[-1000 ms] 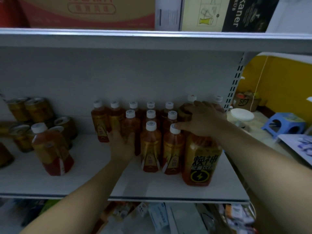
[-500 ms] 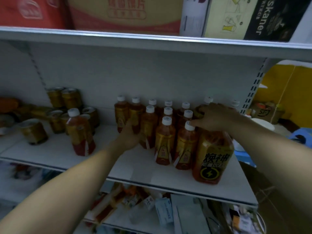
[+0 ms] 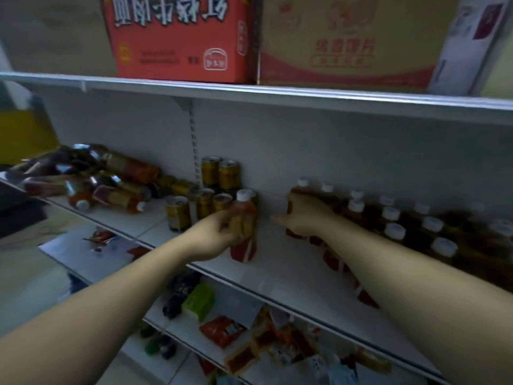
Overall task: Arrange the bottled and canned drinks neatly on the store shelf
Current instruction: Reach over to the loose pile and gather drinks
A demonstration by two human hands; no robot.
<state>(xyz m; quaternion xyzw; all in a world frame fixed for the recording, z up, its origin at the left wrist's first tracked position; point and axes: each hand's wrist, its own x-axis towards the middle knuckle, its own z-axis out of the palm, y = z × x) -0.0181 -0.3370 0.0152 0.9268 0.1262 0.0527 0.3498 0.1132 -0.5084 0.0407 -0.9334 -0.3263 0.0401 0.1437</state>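
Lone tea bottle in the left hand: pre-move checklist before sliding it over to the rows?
1. Left hand wrapped round lone bottle: ok.
2. Bottle upright, cap on: ok.
3. Bare shelf between bottle and bottle rows: ok.
4. Right hand steadying the rows' left end: ok.
5. Cans just behind the bottle, contact: cannot tell.
6. Toppled bottles at far left: not ok.

A white shelf carries upright gold cans at the back, toppled bottles heaped at the left, one lone bottle standing mid-shelf, and white-capped bottle rows packed along the right.
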